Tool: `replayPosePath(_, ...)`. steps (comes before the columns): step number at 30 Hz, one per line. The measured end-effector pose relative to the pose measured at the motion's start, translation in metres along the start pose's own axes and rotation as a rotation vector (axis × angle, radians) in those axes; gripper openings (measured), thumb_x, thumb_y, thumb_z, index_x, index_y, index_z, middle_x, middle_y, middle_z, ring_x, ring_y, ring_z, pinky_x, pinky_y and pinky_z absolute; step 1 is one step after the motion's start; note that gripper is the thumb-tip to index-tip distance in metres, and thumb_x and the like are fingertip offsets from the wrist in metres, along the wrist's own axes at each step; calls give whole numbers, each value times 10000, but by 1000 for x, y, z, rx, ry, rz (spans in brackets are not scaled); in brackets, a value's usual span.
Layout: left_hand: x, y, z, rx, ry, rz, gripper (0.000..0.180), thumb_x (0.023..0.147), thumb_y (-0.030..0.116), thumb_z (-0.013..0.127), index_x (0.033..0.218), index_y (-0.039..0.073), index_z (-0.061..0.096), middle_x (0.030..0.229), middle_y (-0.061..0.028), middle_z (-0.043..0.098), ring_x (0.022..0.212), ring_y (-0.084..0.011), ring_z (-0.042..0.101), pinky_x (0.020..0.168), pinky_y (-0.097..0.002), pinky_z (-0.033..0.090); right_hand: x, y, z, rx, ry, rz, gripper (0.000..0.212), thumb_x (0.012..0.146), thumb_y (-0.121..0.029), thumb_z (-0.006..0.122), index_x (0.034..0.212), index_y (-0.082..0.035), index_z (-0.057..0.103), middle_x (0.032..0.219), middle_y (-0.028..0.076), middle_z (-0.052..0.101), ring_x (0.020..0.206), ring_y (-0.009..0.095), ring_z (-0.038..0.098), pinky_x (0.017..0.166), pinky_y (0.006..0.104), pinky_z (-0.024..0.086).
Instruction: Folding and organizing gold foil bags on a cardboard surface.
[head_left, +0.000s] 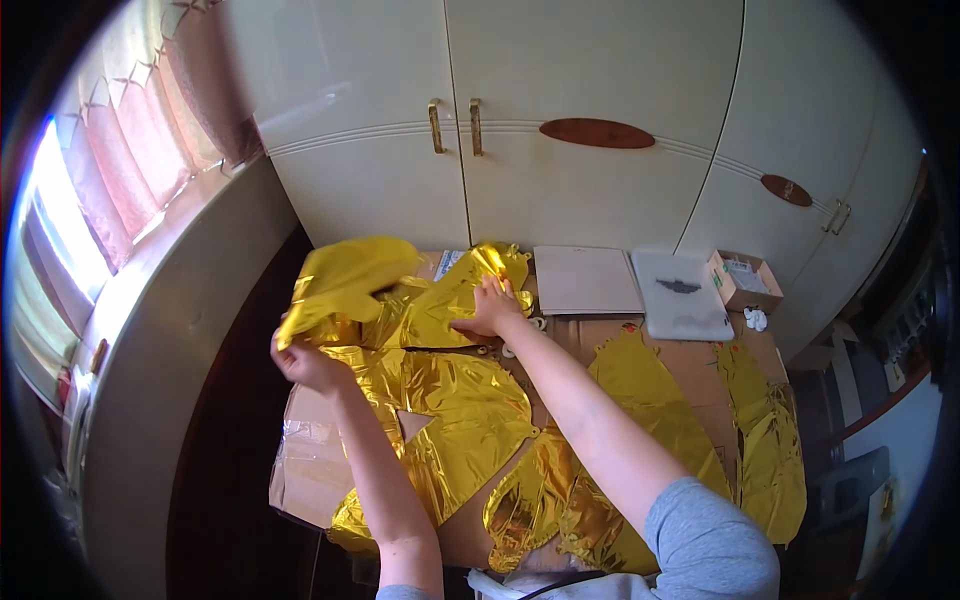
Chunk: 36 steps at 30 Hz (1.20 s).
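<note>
Toward the back left, my left hand (pixel 305 362) is closed on the edge of a flat, uninflated gold foil balloon (pixel 350 278), which is lifted and blurred by motion. My right hand (pixel 490 308) rests on another gold foil piece (pixel 432 312) near the back middle, its thumb spread away from the fingers. Shiny creased foil stands up just beyond those fingertips. Between my forearms lies a larger gold foil balloon (pixel 470 400) with a triangular opening. Another crinkled gold foil piece (pixel 530 490) lies nearer to me, partly folded.
Cardboard (pixel 310 470) covers the table. More gold foil shapes lie at right, including a long one (pixel 768 440). Along the back are a pale flat board (pixel 588 280), a whitish slab (pixel 682 300) and a small open box (pixel 750 285). White cabinet doors (pixel 600 200) stand behind.
</note>
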<state>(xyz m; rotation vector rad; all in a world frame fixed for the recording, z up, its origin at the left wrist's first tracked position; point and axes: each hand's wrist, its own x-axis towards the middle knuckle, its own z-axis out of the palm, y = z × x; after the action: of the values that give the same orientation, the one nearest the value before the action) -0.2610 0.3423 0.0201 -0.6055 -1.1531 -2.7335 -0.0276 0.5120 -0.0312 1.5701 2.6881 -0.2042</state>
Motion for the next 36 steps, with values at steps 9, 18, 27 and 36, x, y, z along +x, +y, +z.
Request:
replayPosePath(9, 42, 143, -38, -513, 164, 176, 325, 935, 193, 567, 1163, -38, 557, 1117, -144, 625, 975, -229, 646, 867, -335, 549, -4, -11, -9, 50, -93, 101, 1131, 756, -870, 393, 1549, -107, 134, 1599, 212, 63, 1479, 394, 24, 1183, 523, 36)
replayPosePath(18, 26, 219, -82, -438, 132, 298, 264, 945, 57, 477, 1171, -62, 546, 1145, -175, 628, 1027, -247, 640, 934, -363, 540, -13, -17, -13, 52, -19, 123, 1028, 817, -794, 418, 1532, -89, 199, 1597, 202, 106, 1476, 394, 58, 1175, 555, 40)
replayPosePath(27, -30, 185, 18, -149, -106, 12, 267, 991, 166, 516, 1190, -1, 576, 1080, -86, 614, 1024, -186, 585, 892, -325, 468, -98, 0, -62, 1129, 107, -310, 856, 885, -536, 610, 1479, -24, 267, 1522, 219, 296, 1351, 315, 413, 1077, 426, 380)
replayPosePath(36, -136, 201, 82, 12, -889, 64, 234, 924, -74, 436, 1061, -9, 615, 909, -29, 589, 830, -70, 542, 770, -205, 429, -246, 106, -122, 1001, 897, -348, 1323, 633, -554, 856, 1510, -56, 0, 1560, 198, 95, 1416, 353, 236, 1106, 467, 302)
